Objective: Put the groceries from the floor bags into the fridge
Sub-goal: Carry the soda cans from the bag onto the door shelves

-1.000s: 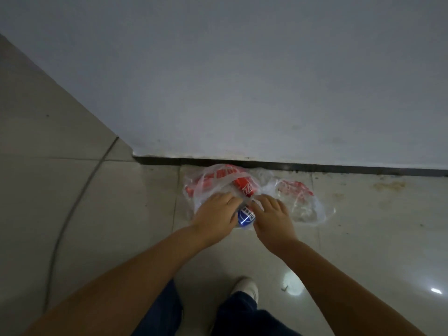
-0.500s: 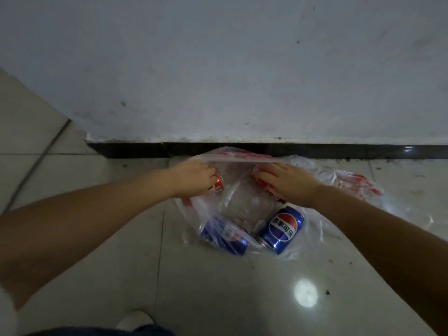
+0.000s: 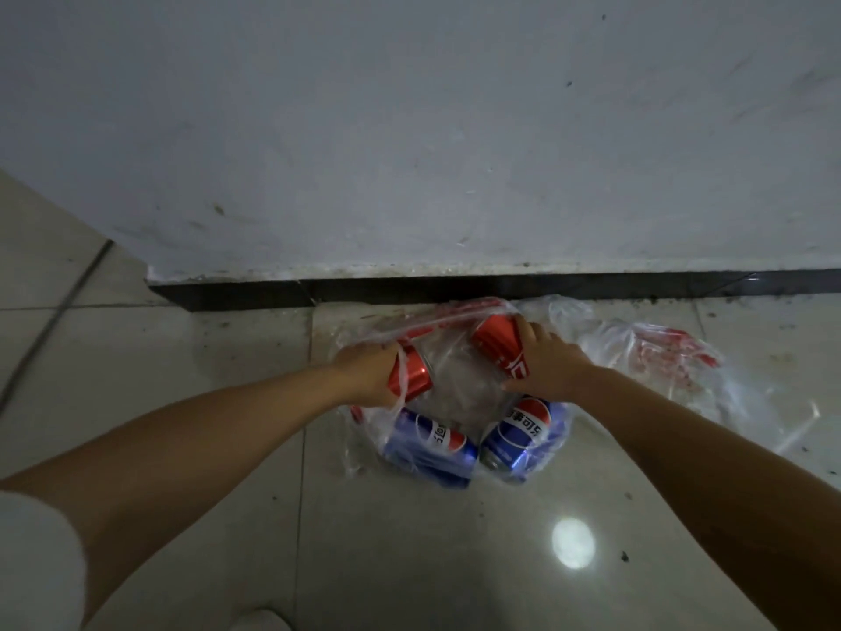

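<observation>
From the head camera we see our left hand (image 3: 364, 373) clenched round a smooth red can (image 3: 411, 374), our right hand (image 3: 548, 362) gripping another red can (image 3: 498, 341), both inside a crinkled clear plastic bag (image 3: 455, 389) on glossy floor tiles (image 3: 182, 366). Two blue Pepsi cans (image 3: 430, 444) lie below, half veiled by film. A second bag (image 3: 655, 352) is too blurred to read.

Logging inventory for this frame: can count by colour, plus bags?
Red cans: 2, one in the left hand at, one in the right hand at
Blue cans: 2, at and, lying in the near bag
Plastic bags: 2, the second to the right
Total: 4 cans, 2 bags
</observation>
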### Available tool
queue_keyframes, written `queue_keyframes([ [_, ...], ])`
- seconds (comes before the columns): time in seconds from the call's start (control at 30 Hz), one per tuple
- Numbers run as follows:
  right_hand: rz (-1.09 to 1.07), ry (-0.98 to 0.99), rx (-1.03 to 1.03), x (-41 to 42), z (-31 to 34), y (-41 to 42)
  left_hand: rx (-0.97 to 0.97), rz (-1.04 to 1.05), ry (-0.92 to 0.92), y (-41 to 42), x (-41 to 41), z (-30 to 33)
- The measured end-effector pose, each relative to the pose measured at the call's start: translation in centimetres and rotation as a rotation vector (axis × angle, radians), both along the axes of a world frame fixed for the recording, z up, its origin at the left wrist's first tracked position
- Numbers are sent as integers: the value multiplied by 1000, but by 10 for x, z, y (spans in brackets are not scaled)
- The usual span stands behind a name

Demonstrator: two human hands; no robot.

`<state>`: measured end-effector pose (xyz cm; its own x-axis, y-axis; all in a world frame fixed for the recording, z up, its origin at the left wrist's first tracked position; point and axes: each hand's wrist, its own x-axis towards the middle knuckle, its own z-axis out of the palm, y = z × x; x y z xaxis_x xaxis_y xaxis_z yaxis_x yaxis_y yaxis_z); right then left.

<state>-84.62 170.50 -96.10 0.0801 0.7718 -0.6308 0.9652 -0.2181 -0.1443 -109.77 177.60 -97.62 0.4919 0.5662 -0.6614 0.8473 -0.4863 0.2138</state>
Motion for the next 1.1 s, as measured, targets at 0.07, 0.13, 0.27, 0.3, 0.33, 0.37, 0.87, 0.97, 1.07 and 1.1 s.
queue_keyframes([
  [0.07, -13, -38, 27, -6, -9, 0, -3, 25, -41, -1, 1, -3],
  [0.13, -13, -16, 68, -4, -13, 4, -9, 50, -110, 1, 6, -5],
  [0.27, 125, -1, 30, 5, -13, 7, 71, -99, -207, 4, 22, 4],
  [0.3, 164, -24, 16, 5, -13, 6, 124, -212, -184, 3, 26, 8],
  [0.33, 188, -37, 11, 6, -12, 4, 178, -331, -156, 3, 28, 10],
  [0.37, 203, -45, 10, 6, -12, 3, 219, -430, -140, 3, 29, 11],
  [0.87, -770, 543, -313, -16, 50, 5, 145, 234, -613, -3, 16, 68],
  [0.97, -1405, 950, -349, -30, 40, -13, -507, 855, -481, -30, 54, 76],
  [1.07, -1730, 1130, -292, -40, 23, -13, -869, 1347, -396, -43, 60, 66],
  [1.1, -1808, 1148, -267, -42, 18, -9, -845, 1424, -405, -43, 59, 60],
])
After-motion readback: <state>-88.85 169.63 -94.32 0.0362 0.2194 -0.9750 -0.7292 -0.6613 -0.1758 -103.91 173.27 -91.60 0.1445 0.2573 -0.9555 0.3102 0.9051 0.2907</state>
